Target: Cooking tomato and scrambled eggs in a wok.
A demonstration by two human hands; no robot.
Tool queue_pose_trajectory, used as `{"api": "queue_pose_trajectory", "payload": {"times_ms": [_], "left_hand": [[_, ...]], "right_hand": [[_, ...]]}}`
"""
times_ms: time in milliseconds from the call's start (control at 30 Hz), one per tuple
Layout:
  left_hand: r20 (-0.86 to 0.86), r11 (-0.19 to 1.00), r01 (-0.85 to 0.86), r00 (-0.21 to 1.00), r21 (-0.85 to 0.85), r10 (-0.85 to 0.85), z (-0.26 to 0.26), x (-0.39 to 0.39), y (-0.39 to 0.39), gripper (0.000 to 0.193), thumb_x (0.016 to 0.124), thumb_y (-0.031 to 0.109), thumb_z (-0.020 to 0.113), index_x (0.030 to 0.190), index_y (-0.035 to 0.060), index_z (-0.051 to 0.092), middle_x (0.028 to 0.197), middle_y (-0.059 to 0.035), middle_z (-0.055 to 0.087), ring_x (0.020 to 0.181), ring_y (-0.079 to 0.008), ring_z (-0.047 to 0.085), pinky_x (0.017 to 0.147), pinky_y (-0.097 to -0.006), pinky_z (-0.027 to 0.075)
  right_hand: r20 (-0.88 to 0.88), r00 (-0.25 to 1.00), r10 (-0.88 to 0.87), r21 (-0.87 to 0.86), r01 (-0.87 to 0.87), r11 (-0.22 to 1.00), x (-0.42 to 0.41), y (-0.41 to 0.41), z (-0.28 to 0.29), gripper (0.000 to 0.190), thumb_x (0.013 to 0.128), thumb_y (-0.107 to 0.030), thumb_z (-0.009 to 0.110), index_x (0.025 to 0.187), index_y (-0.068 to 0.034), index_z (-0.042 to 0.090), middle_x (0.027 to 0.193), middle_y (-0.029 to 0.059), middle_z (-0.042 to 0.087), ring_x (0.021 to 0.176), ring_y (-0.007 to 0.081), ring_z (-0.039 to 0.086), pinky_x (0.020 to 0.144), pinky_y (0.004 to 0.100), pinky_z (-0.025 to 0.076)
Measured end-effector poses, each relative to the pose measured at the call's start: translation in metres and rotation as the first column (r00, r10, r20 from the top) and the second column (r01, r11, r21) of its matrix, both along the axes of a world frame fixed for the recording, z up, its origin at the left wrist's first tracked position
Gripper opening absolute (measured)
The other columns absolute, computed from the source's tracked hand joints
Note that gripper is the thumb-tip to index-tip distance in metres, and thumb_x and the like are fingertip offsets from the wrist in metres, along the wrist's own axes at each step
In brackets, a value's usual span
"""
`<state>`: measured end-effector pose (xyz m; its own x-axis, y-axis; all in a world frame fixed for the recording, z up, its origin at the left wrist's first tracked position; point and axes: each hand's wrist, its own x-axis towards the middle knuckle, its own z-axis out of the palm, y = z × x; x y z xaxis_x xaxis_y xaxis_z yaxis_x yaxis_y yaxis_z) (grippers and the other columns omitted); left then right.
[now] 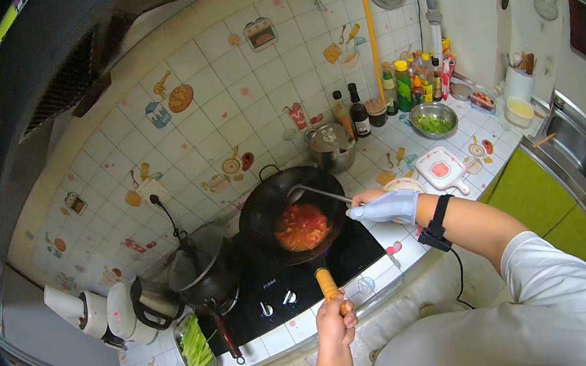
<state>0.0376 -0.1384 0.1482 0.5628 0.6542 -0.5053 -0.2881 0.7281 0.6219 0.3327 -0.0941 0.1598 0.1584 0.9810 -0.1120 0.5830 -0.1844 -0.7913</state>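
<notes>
A black wok [259, 221] sits on the right burner of a black glass gas hob [290, 324]. Red, saucy chopped food [302, 226], perhaps tomato, lies in its bowl. My left hand [336, 320] grips the end of the wok's wooden handle [326, 283]. In my right hand [380, 207], partly covered by a pale glove or wrap, is the shaft of a metal ladle [325, 194]. The ladle's head rests near the wok's far inner wall, above the food. The fingertips of my right hand are partly hidden.
A lidded dark pan [205, 277] occupies the left burner, its handle pointing towards me. Cut green stalks fill a glass dish [197, 348] at the front left. Behind the wok's right side stand a steel pot [332, 149] and bottles [359, 111]. A steel bowl [433, 119] holds chopped greens.
</notes>
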Motion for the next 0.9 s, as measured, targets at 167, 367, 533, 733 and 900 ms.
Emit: {"api": "queue_pose_trajectory", "payload": {"times_ms": [167,367,533,733,900], "left_hand": [[0.010,1.000,-0.002,1.000,-0.009,0.002,0.001,-0.006,0.001,0.023,0.087,0.015,0.051,0.105,0.0017,0.046,0.064,-0.0053,0.048,0.040,-0.0078,0.034,0.037,-0.0201,0.028],[0.057,1.000,-0.018,0.998,-0.023,0.019,-0.012,-0.019,0.005,0.027,0.087,0.016,0.051,0.109,0.0013,0.047,0.065,-0.0052,0.049,0.041,-0.0071,0.035,0.037,-0.0195,0.028],[0.074,1.000,0.018,0.997,-0.015,-0.016,-0.014,-0.008,0.004,0.023,0.089,0.014,0.050,0.110,0.0042,0.047,0.067,-0.0056,0.050,0.042,-0.0070,0.035,0.038,-0.0197,0.028],[0.114,0.999,0.025,0.993,0.026,-0.028,-0.024,-0.002,0.002,0.021,0.091,0.017,0.051,0.107,0.0054,0.046,0.071,-0.0048,0.051,0.043,-0.0066,0.036,0.038,-0.0197,0.029],[0.124,0.997,0.068,0.990,0.032,-0.072,-0.024,0.000,0.000,0.016,0.091,0.020,0.053,0.095,0.0075,0.044,0.072,-0.0047,0.052,0.044,-0.0060,0.036,0.037,-0.0199,0.028]], "right_hand": [[0.053,0.988,0.144,-0.071,-0.140,0.988,0.004,-0.018,0.011,0.042,0.082,-0.052,0.056,0.086,-0.010,0.058,0.077,0.0056,0.057,0.072,0.0162,0.052,0.066,0.0314,0.042],[0.038,0.976,0.214,-0.134,-0.207,0.969,0.011,-0.084,0.089,0.035,0.086,-0.041,0.053,0.085,-0.005,0.057,0.074,0.0085,0.060,0.063,0.0177,0.063,0.061,0.0289,0.047],[0.062,0.965,0.256,-0.153,-0.244,0.958,0.014,-0.099,0.071,0.032,0.089,-0.035,0.052,0.085,-0.004,0.055,0.066,0.0033,0.059,0.059,0.0139,0.062,0.054,0.0267,0.046],[0.005,0.980,0.197,-0.175,-0.193,0.965,-0.005,-0.094,0.062,0.031,0.088,-0.036,0.055,0.086,-0.005,0.055,0.070,0.0034,0.060,0.059,0.0103,0.059,0.055,0.0255,0.047],[-0.029,0.995,0.100,-0.247,-0.104,0.963,-0.033,-0.086,0.056,0.027,0.087,-0.033,0.057,0.086,-0.005,0.056,0.069,0.0034,0.057,0.059,0.0110,0.059,0.054,0.0255,0.047]]}}
